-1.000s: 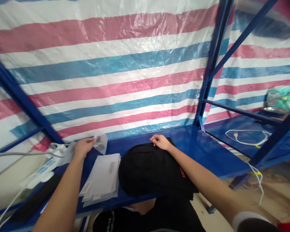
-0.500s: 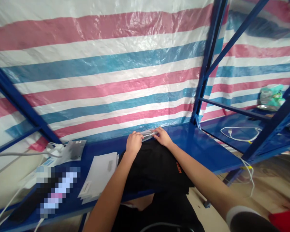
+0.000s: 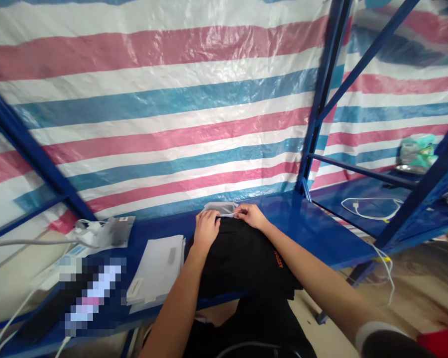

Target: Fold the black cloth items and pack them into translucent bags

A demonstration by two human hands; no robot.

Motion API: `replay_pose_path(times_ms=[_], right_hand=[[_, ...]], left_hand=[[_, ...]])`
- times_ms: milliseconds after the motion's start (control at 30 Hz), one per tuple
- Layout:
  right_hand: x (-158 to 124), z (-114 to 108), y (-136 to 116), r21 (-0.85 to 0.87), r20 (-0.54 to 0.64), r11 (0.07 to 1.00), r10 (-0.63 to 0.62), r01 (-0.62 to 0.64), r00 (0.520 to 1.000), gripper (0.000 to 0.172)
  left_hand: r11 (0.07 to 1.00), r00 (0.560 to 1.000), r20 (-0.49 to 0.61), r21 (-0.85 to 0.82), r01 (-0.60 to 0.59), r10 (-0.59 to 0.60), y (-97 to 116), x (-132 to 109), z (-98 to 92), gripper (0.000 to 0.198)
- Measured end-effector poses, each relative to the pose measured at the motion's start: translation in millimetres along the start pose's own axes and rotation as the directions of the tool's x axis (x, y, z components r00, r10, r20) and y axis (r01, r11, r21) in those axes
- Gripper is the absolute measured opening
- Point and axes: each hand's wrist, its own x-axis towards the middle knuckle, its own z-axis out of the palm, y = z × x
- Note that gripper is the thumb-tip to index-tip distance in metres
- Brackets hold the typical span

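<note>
We have a small translucent whitish plastic bag [image 3: 221, 207] between our two hands, at the far edge of a folded black fabric item [image 3: 242, 258] with orange lettering; we cannot tell whether the bag touches the surface below. Our left hand [image 3: 208, 227] holds its near left edge, fingers bent and pressed together, the thumb beside them; the tips are partly hidden. Our right hand [image 3: 251, 216] pinches its right edge between thumb and forefinger, the other fingers curled in.

The black item lies flat on a glossy blue metal shelf [image 3: 321, 233], under our wrists. Just left of it we see a loose stack of white sheet-like sleeves [image 3: 156, 271], fanned a little at the near end. Farther left lie a grey translucent bag [image 3: 120, 231], a white power strip [image 3: 78, 250] with cables and a long black object [image 3: 41, 315]. A pixelated patch [image 3: 97, 286] blurs something beside that object.

Behind everything hangs a shiny plastic sheet [image 3: 179, 114] striped red, white and blue. On the neighbouring blue shelf to our right, well apart from our hands, lie a looped white cable [image 3: 356, 205] and a green-and-clear package [image 3: 418, 149].
</note>
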Motion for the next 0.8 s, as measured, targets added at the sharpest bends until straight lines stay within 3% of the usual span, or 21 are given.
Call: replay_pose_path(times_ms=[100, 267, 467, 533, 633, 800], right_hand=[[-1.6, 4.6, -3.8, 0.027, -0.005, 1.0, 0.001, -0.001, 1.0, 0.015], [2.4, -4.9, 4.0, -0.022, -0.155, 0.998, 0.055, -0.059, 0.986, 0.011], [2.8, -12.3, 14.9, -0.146, -0.258, 0.982, 0.078, -0.119, 0.963, 0.007], [1.6, -10.9, 11.2, -0.189, -0.244, 0.979, 0.033, -0.081, 0.969, 0.008], [-0.5, -7.3, -1.6, -0.227, -0.183, 0.974, -0.062, 0.019, 0.981, 0.022], [-4.3, 0.8, -30.0, -0.168, 0.06, 0.942, -0.286, 0.292, 0.957, 0.022]], left_hand=[[1.0, 1.0, -0.012, -0.016, 0.002, -0.002, 0.6, -1.1, 0.2, 0.022], [0.986, 0.98, -0.106, -0.027, 0.165, -0.167, -7.9, -2.7, -1.5, 0.038], [0.974, 0.98, -0.051, -0.134, 0.185, -0.193, -15.2, -3.1, 0.6, 0.036], [0.973, 0.986, -0.046, -0.173, 0.15, -0.16, -13.2, -2.8, 1.0, 0.032], [0.966, 0.997, -0.023, -0.253, 0.062, -0.07, -8.4, -2.3, 2.3, 0.029], [0.924, 0.999, 0.019, -0.381, -0.028, 0.039, -6.2, -2.7, 9.7, 0.027]])
